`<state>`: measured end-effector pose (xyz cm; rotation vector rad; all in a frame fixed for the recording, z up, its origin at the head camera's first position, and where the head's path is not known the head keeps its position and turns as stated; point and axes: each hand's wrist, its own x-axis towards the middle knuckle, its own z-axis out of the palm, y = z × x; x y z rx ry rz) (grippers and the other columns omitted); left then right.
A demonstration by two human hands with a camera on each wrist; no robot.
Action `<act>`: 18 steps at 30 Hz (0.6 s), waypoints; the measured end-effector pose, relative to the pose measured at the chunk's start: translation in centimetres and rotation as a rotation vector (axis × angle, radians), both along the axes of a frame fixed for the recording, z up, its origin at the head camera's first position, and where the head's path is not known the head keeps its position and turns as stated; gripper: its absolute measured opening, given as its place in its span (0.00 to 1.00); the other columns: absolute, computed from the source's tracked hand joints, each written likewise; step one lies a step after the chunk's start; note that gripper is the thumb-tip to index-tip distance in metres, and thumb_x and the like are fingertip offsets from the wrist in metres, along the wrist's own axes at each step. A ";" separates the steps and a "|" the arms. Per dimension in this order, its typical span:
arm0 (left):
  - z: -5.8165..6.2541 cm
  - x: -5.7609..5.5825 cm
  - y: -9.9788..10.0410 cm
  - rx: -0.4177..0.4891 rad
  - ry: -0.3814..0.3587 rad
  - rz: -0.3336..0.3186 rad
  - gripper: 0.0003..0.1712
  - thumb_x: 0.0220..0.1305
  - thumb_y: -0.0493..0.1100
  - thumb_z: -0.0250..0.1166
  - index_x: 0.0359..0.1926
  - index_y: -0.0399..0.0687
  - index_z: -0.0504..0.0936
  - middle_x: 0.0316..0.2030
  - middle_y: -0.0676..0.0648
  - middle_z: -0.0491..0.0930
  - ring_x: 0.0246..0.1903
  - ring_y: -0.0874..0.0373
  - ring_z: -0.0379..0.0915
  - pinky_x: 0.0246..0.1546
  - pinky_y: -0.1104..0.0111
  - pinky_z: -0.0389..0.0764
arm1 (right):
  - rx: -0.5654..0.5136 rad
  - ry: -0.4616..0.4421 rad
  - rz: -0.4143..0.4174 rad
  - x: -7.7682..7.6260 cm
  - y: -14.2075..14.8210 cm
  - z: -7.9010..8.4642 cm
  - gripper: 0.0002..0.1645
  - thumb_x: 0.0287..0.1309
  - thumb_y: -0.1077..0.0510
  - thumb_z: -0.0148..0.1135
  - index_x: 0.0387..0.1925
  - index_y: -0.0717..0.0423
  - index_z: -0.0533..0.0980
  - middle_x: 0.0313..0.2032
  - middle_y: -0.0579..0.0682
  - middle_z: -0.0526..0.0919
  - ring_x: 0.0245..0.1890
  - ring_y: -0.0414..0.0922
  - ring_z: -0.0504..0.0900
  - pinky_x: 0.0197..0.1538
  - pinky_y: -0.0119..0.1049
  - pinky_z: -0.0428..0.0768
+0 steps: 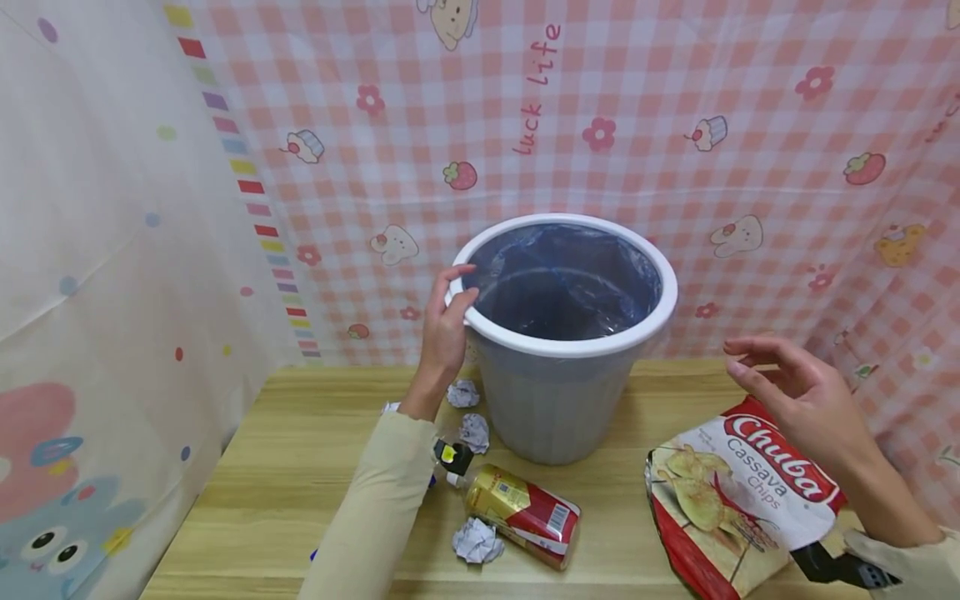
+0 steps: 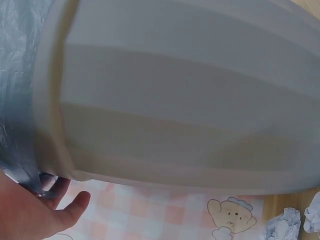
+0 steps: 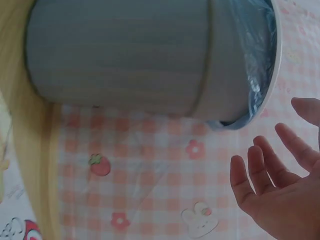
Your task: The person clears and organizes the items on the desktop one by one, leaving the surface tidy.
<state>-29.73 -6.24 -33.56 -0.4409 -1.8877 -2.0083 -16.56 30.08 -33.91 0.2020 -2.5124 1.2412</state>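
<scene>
A grey trash can [image 1: 555, 408] with a white rim and a thin bluish plastic liner [image 1: 592, 258] inside stands upright on the wooden table. My left hand [image 1: 446, 333] holds the rim at its left side, fingertips over the edge; the left wrist view has the liner's edge by its fingers [image 2: 62, 187]. Away from the can on the right, my right hand [image 1: 813, 404] is raised with loosely bent fingers and nothing in it. Below that hand lies a red and white cassava chips bag [image 1: 742, 500], partly covered by it in the head view.
A bottle with a red and gold label [image 1: 525, 512] lies in front of the can. Several crumpled paper balls [image 1: 477, 542] are scattered beside it and by the can's left side. A checkered pink cloth [image 1: 420, 108] hangs behind the table [image 1: 277, 467].
</scene>
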 end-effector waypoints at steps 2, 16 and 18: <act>0.0 0.0 0.0 -0.002 0.003 0.003 0.23 0.67 0.39 0.51 0.61 0.34 0.71 0.65 0.41 0.67 0.64 0.43 0.65 0.66 0.58 0.66 | 0.009 -0.018 0.020 0.2 0.6 -0.6 0.20 0.70 0.54 0.58 0.60 0.54 0.73 0.49 0.34 0.78 0.43 0.28 0.79 0.41 0.21 0.76; 0.0 0.0 -0.1 -0.013 -0.003 0.004 0.23 0.67 0.40 0.51 0.61 0.35 0.71 0.66 0.42 0.67 0.65 0.45 0.65 0.67 0.58 0.66 | 0.016 -0.131 0.251 1.7 5.7 -6.1 0.19 0.69 0.67 0.54 0.60 0.60 0.72 0.49 0.33 0.81 0.46 0.30 0.81 0.42 0.26 0.80; 0.0 0.0 -0.1 -0.017 -0.003 0.007 0.23 0.67 0.40 0.51 0.61 0.36 0.71 0.66 0.42 0.67 0.65 0.46 0.65 0.67 0.58 0.66 | 0.023 -0.169 0.271 2.0 6.5 -6.8 0.19 0.69 0.66 0.53 0.60 0.59 0.71 0.49 0.32 0.81 0.46 0.30 0.81 0.41 0.28 0.81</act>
